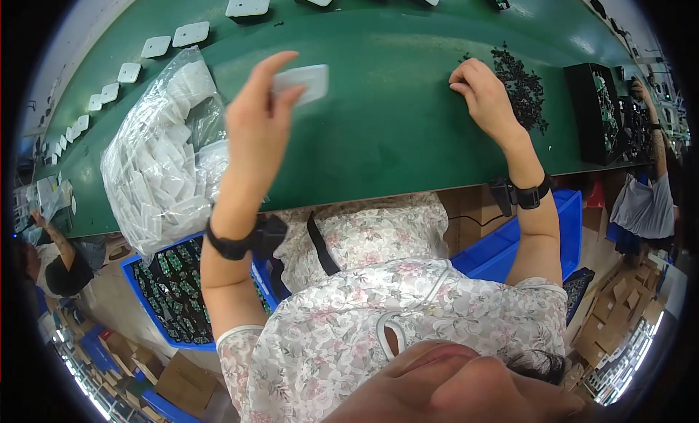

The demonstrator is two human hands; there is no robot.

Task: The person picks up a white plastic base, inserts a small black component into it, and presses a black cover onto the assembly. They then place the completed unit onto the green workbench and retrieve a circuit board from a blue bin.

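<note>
My left hand [256, 121] is raised over the green table [364, 132], thumb and fingers closed on a thin white rectangular plastic cover [312, 82]. Beside that forearm lies a clear plastic bag [156, 168] full of similar white pieces. Over on the right, my right hand [483, 95] has its fingertips pinched together at the left edge of a loose pile of small black parts [523, 95]. Whatever sits between those fingertips is too small or hidden to make out.
White-topped boxes [247, 6] stand in a row along the table's far and left sides. A black tray [593, 113] of green circuit boards is at the right. Below the table edge is a blue bin [171, 292] with more boards. Co-workers' arms [659, 146] show at both sides.
</note>
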